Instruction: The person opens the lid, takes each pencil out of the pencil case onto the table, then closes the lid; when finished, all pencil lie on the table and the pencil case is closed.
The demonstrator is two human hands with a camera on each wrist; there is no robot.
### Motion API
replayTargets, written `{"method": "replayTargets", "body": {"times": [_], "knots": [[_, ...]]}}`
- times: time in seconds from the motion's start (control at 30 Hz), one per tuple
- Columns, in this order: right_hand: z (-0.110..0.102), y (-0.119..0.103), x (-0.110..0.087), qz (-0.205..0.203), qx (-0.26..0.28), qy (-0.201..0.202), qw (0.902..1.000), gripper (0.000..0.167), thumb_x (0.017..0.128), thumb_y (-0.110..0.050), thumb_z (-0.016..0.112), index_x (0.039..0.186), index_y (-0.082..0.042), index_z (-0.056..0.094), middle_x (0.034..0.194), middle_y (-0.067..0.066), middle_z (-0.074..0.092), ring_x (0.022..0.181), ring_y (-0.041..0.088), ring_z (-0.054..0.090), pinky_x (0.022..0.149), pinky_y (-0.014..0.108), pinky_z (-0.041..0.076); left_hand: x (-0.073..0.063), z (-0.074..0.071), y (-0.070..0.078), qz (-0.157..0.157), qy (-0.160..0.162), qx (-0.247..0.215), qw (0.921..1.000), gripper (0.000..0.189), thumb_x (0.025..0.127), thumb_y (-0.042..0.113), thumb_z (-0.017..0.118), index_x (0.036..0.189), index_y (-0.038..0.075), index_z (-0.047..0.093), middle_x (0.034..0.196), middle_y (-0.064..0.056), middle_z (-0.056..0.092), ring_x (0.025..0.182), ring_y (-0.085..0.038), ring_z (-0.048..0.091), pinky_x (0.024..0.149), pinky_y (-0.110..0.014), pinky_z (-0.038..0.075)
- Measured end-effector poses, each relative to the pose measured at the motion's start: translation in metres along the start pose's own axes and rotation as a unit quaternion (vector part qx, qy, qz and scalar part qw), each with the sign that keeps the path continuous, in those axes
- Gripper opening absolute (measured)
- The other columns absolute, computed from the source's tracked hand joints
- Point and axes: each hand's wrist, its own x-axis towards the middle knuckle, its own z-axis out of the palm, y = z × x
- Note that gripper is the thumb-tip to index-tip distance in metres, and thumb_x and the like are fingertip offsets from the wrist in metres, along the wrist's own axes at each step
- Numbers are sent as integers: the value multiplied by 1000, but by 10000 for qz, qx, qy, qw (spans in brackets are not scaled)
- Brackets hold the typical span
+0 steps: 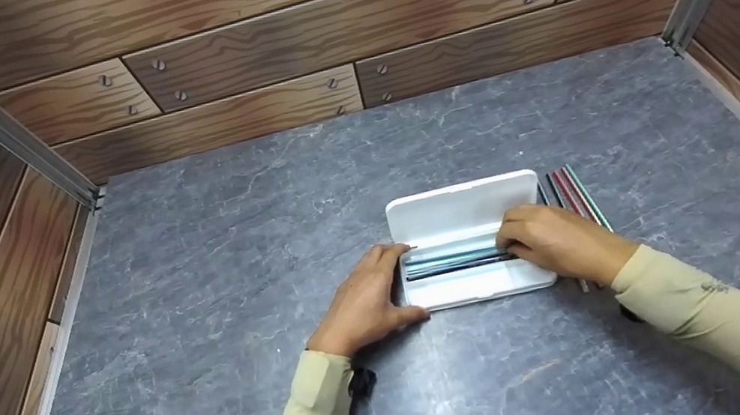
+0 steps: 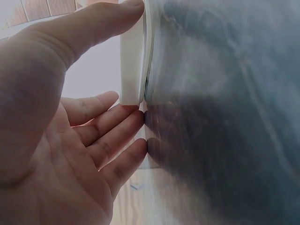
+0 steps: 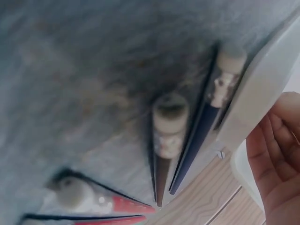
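A white pencil case (image 1: 483,285) lies with its lid (image 1: 458,211) raised at the back. Several pencils (image 1: 452,263), light blue and dark, lie lengthwise inside it. My left hand (image 1: 365,307) touches the case's left end, thumb at the front corner and fingers toward the back; the left wrist view shows these fingers extended and slightly spread. Over the right end of the case, my right hand (image 1: 558,239) bends its fingers down onto the pencils and pinches a pencil there, its fingertips partly hidden.
Right of the case, several pencils (image 1: 586,196) lie on the grey marbled table (image 1: 257,258), partly under my right forearm. Up close, eraser-tipped ones show: a dark blue pencil (image 3: 194,145) and a red pencil (image 3: 131,205). Wood-patterned panels (image 1: 238,63) enclose the table.
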Motion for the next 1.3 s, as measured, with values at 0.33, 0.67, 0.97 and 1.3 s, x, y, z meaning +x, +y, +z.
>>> {"method": "replayTargets", "body": {"times": [0.33, 0.67, 0.97, 1.3], "knots": [[3, 2, -4, 73, -48, 169, 9998, 16, 88, 5, 83, 96, -8, 79, 94, 3, 73, 84, 19, 69, 74, 41, 63, 0, 1, 2, 56, 10, 1, 10000, 96, 85, 38, 98, 164, 10, 51, 158, -8, 60, 149, -26, 58, 128, -46, 50], [-6, -2, -12, 242, 470, 487, 9974, 22, 86, 5, 87, 99, -12, 80, 94, -2, 77, 84, 11, 70, 74, 33, 64, -1, 2, 0, 31, 2, 1, 10000, 97, 84, 37, 99, 164, 9, 51, 158, -8, 61, 148, -27, 58, 129, -45, 49], [-23, -3, -27, 825, 1533, 1217, 9772, 29, 83, 14, 87, 100, -9, 83, 95, -4, 81, 85, -3, 68, 77, 12, 59, -1, 1, -2, 47, 43, -1, 10000, 96, 84, 37, 99, 164, 10, 51, 157, -9, 61, 147, -27, 59, 129, -46, 49], [-43, 16, -61, 2213, 1771, 1714, 9436, 21, 88, 9, 86, 105, -5, 85, 95, 0, 82, 82, -7, 67, 77, 6, 56, -1, 0, -1, 59, 58, -33, 10000, 96, 84, 36, 99, 163, 11, 52, 157, -8, 61, 146, -27, 60, 128, -47, 51]]}}
